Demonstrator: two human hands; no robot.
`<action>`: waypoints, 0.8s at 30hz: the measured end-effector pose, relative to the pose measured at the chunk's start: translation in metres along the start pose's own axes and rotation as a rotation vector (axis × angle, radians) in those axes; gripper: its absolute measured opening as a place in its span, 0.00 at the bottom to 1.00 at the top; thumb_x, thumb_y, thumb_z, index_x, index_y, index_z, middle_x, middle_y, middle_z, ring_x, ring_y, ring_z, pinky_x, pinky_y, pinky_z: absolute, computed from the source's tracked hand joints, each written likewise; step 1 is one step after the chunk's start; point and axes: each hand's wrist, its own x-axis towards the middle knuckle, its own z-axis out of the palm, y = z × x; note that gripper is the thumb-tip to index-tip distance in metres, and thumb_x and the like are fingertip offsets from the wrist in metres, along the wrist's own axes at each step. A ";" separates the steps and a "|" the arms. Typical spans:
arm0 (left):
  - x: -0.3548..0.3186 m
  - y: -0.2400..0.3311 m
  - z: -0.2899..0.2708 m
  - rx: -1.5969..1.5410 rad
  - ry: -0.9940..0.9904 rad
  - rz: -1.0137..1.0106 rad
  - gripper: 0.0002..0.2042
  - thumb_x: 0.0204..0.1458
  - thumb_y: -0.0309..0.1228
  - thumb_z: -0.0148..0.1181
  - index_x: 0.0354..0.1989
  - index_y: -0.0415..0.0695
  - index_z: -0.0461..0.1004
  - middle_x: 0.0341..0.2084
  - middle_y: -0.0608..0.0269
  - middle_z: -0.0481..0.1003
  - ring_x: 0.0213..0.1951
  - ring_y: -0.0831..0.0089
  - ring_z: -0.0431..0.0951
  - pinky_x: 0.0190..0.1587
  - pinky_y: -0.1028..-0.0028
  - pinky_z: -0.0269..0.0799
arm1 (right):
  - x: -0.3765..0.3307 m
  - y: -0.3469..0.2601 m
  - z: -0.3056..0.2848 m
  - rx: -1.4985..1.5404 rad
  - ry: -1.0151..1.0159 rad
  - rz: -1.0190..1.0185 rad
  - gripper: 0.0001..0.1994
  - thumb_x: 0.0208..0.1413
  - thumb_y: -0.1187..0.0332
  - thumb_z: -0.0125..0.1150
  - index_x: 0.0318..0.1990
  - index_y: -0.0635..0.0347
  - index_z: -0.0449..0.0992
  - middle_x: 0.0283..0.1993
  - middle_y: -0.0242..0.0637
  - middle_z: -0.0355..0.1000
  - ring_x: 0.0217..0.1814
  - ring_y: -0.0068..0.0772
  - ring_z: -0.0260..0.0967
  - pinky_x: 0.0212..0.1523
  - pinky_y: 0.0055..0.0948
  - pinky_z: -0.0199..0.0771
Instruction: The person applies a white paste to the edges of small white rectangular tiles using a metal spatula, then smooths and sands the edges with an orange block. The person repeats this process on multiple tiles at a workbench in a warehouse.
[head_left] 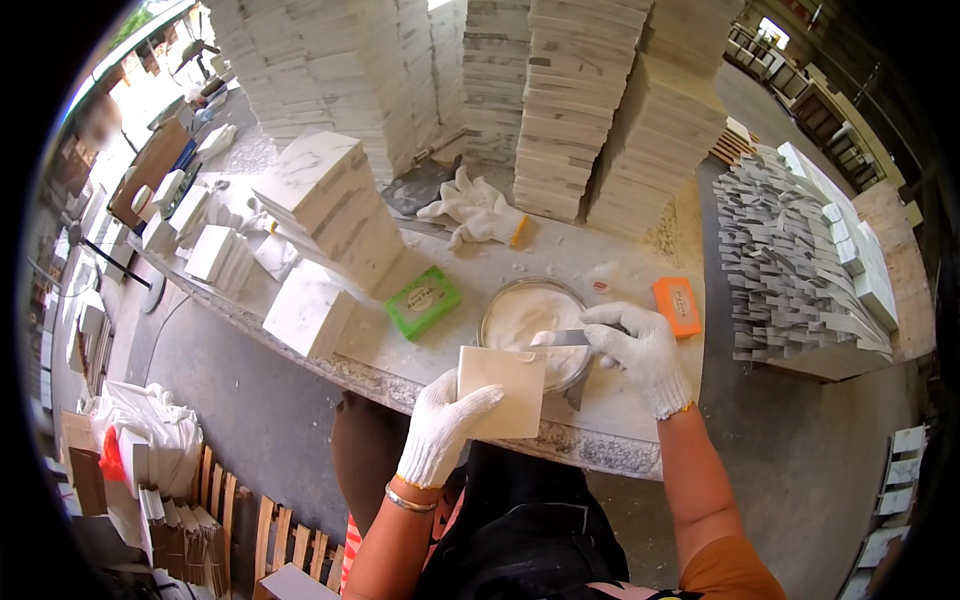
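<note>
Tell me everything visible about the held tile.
The tile is an off-white, squarish slab, stone-like, with a small mark, perhaps a chip, at its upper edge. The gloved left hand grips its left side, thumb across the face, which tilts toward the camera. It overlaps the bowl in view; whether the blade above touches it is unclear.

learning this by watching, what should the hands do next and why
Probably bring the spatula down to the tile: its tip seems to carry white paste, the right hand holds it over the bowl, and the left hand has the tile close by.
</note>
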 end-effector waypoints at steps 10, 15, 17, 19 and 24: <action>0.001 0.003 0.004 0.032 0.003 0.005 0.18 0.59 0.29 0.65 0.55 0.33 0.77 0.43 0.61 0.82 0.42 0.77 0.80 0.47 0.76 0.76 | -0.017 -0.010 0.016 -0.330 0.163 -0.518 0.08 0.59 0.76 0.67 0.45 0.65 0.84 0.39 0.39 0.82 0.36 0.24 0.78 0.39 0.24 0.77; 0.000 0.017 0.010 0.170 0.019 0.039 0.16 0.58 0.29 0.67 0.52 0.33 0.78 0.41 0.63 0.82 0.40 0.79 0.80 0.45 0.76 0.76 | -0.020 -0.001 0.004 -0.459 0.244 -0.590 0.08 0.58 0.74 0.68 0.45 0.60 0.84 0.40 0.40 0.82 0.38 0.33 0.80 0.40 0.28 0.78; 0.002 0.029 0.015 0.294 0.027 0.077 0.15 0.58 0.30 0.67 0.50 0.33 0.79 0.40 0.64 0.82 0.39 0.79 0.79 0.44 0.75 0.76 | -0.024 0.000 0.000 -0.451 0.251 -0.545 0.09 0.57 0.73 0.69 0.45 0.55 0.84 0.41 0.39 0.82 0.39 0.41 0.80 0.40 0.30 0.79; 0.007 0.040 0.023 0.649 0.105 0.261 0.12 0.56 0.30 0.67 0.45 0.37 0.80 0.34 0.59 0.83 0.34 0.74 0.81 0.39 0.74 0.76 | -0.026 0.007 -0.005 -0.554 0.263 -0.589 0.10 0.57 0.73 0.69 0.47 0.58 0.84 0.40 0.40 0.81 0.38 0.40 0.79 0.41 0.31 0.79; 0.016 0.058 0.037 1.288 0.253 0.768 0.09 0.54 0.32 0.68 0.40 0.41 0.81 0.34 0.52 0.81 0.33 0.54 0.80 0.37 0.69 0.76 | -0.027 0.030 -0.011 -0.867 0.180 -0.545 0.15 0.57 0.73 0.67 0.52 0.56 0.82 0.43 0.41 0.81 0.41 0.44 0.78 0.44 0.35 0.79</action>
